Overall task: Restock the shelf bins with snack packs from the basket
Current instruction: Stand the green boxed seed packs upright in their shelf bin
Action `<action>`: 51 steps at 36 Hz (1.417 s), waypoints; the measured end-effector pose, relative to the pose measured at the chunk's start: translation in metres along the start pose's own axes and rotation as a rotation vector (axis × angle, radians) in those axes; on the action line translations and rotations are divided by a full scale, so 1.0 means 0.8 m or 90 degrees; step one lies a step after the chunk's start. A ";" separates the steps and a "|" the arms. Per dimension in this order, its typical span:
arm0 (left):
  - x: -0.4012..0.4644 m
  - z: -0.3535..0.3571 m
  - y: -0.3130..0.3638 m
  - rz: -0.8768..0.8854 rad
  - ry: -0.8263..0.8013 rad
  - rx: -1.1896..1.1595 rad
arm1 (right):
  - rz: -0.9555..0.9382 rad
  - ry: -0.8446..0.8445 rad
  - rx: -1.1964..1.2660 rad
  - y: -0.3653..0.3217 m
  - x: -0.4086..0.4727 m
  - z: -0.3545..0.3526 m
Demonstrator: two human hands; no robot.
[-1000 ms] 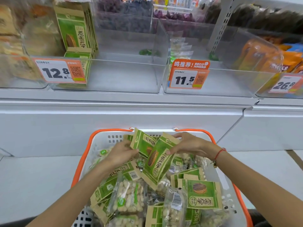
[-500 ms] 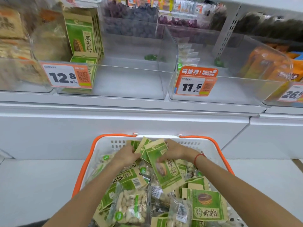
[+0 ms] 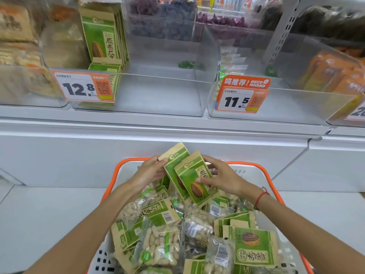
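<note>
Now lifted above basket (image 3: 262,173), centre frame: two green seed packs (image 3: 189,175), gripped between left hand (image 3: 150,173) and right hand (image 3: 221,177); ready for shelving.

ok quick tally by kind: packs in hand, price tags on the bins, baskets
packs in hand: 2
price tags: 3, one cut off at the right edge
basket: 1
total: 6

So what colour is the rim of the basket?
Orange, on a white basket; its rim shows best in the head view.
</note>
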State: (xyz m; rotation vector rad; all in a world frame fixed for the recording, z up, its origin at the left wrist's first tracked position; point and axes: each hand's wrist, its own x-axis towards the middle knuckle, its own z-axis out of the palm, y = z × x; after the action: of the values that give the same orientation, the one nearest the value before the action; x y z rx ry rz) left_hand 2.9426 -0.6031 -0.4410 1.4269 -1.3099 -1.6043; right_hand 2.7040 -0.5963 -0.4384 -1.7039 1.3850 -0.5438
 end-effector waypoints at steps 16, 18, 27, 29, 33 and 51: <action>-0.065 0.018 0.075 0.178 -0.012 -0.025 | -0.104 0.065 0.016 -0.100 -0.006 0.009; -0.067 0.006 0.091 0.207 -0.029 0.017 | -0.132 0.075 0.018 -0.117 -0.003 0.005; -0.093 -0.066 0.174 0.321 -0.040 0.101 | -0.227 0.071 -0.095 -0.199 0.006 -0.017; -0.103 -0.083 0.188 0.329 -0.025 0.101 | -0.270 0.027 -0.071 -0.225 0.001 -0.025; -0.122 -0.114 0.213 0.337 -0.016 0.118 | -0.336 0.050 -0.004 -0.270 0.000 -0.030; -0.124 -0.214 0.305 0.657 0.456 0.604 | -0.543 0.419 -0.228 -0.377 0.119 -0.021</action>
State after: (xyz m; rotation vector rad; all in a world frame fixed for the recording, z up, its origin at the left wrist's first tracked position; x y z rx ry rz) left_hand 3.0901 -0.6366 -0.1655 1.1927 -1.8981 0.2501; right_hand 2.8909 -0.6848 -0.1978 -2.5507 1.1484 -1.5054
